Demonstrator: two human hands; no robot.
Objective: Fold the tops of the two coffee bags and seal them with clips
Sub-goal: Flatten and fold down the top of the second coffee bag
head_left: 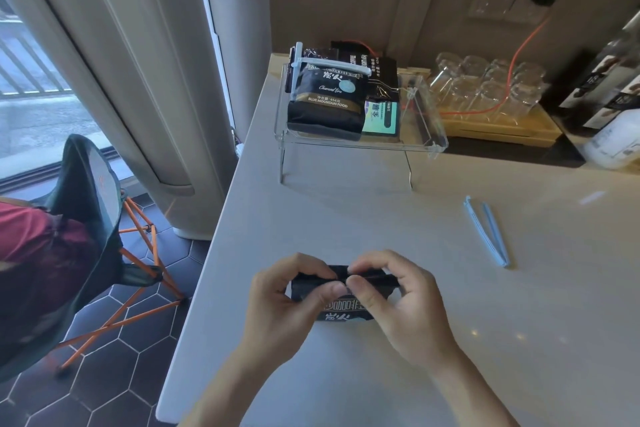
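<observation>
A black coffee bag (341,310) with white lettering stands on the white counter (450,288) near me. My left hand (291,302) and my right hand (398,298) both pinch its folded top edge, thumbs in front and fingers behind. A light blue clip (486,230) lies open on the counter to the right, apart from the hands. A second black coffee bag (327,99) sits on a clear acrylic shelf (426,135) at the back, with a white clip (332,64) across its top.
More dark packets lie behind the clipped bag on the shelf. A wooden tray (540,130) of glass cups (485,87) stands at the back right with an orange cable (519,52) over it. The counter's left edge drops to a tiled floor with a folding chair (97,218).
</observation>
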